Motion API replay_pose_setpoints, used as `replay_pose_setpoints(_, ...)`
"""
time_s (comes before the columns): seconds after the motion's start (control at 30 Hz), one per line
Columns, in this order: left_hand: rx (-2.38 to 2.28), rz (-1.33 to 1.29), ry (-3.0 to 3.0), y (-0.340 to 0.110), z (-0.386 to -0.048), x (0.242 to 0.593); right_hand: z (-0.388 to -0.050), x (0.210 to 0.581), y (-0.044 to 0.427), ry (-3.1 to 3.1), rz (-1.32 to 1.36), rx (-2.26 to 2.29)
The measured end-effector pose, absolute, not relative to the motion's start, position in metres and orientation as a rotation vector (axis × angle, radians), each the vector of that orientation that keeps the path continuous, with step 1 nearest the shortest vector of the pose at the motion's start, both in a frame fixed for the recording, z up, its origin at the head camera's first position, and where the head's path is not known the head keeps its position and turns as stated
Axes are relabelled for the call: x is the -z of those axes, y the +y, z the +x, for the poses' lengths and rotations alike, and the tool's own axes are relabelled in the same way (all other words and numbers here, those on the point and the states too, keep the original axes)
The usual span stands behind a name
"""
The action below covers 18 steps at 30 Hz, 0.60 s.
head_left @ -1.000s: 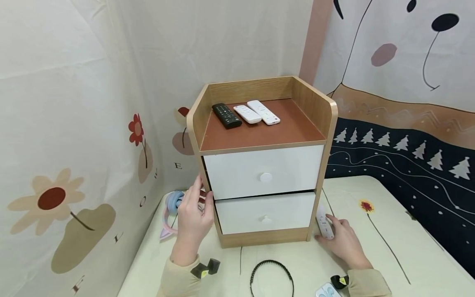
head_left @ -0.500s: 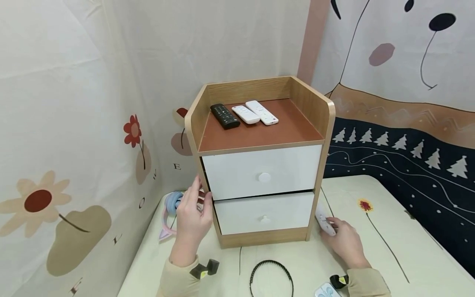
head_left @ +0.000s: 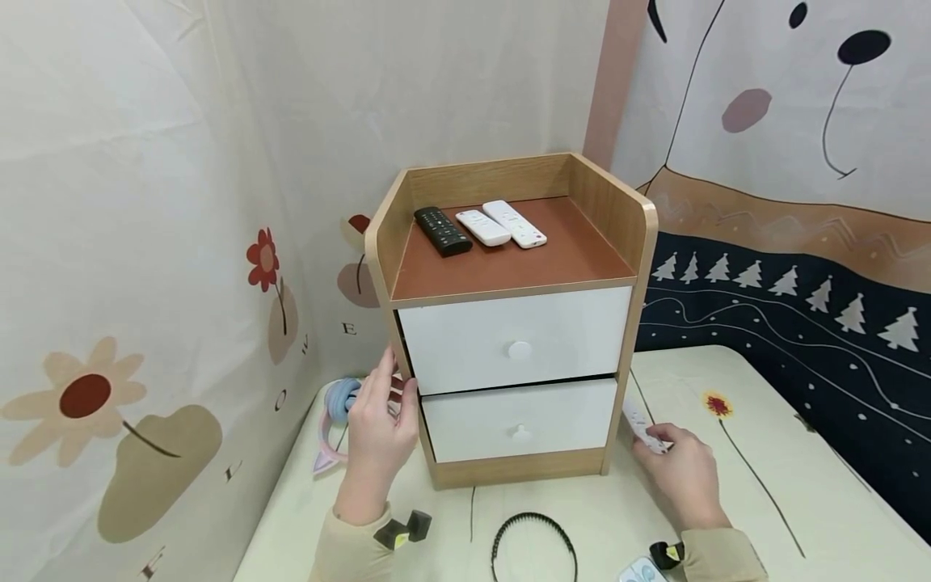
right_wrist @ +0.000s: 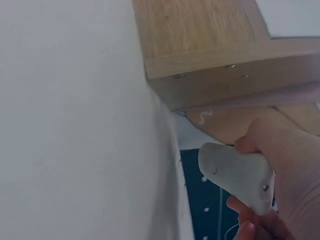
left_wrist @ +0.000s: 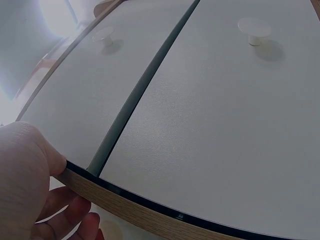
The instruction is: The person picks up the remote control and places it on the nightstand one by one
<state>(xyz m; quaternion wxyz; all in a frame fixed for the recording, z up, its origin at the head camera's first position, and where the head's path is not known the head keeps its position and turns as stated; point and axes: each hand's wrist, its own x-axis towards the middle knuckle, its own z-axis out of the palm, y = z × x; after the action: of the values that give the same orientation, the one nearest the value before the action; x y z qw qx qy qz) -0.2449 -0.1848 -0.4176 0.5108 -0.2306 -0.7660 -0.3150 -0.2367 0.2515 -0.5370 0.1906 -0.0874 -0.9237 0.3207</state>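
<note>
A wooden-framed cabinet (head_left: 512, 466) with two white drawers (head_left: 516, 335) stands on the pale surface; both drawers are in place. My left hand (head_left: 381, 420) holds its left front edge, thumb at the front and fingers along the side, as the left wrist view also shows. At the cabinet's lower right, my right hand (head_left: 682, 473) grips the near end of a white remote control (head_left: 640, 424). In the right wrist view the remote control (right_wrist: 237, 172) sits between thumb and fingers and looks tilted and raised from the surface; its buttons are hidden there.
On the cabinet's brown top lie a black remote (head_left: 442, 232) and two white remotes (head_left: 483, 228). A black toothed headband (head_left: 533, 521) and a small light-coloured case (head_left: 642, 571) lie in front. Left of the cabinet is a blue-and-pink ring-shaped item (head_left: 339, 402). Printed cloth walls (head_left: 218, 162) close the back.
My right hand has shifted slightly up and right and turned over the remote control, whose near end has come up with it. The left hand stays at the cabinet's edge.
</note>
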Motion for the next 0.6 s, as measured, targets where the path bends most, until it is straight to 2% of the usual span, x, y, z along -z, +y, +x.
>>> replay_pose_setpoints(0.6,0.763,-0.552,-1.852,-0.184,-0.244,0.417,-0.226,0.468,0.240,-2.300,-0.118,-0.762)
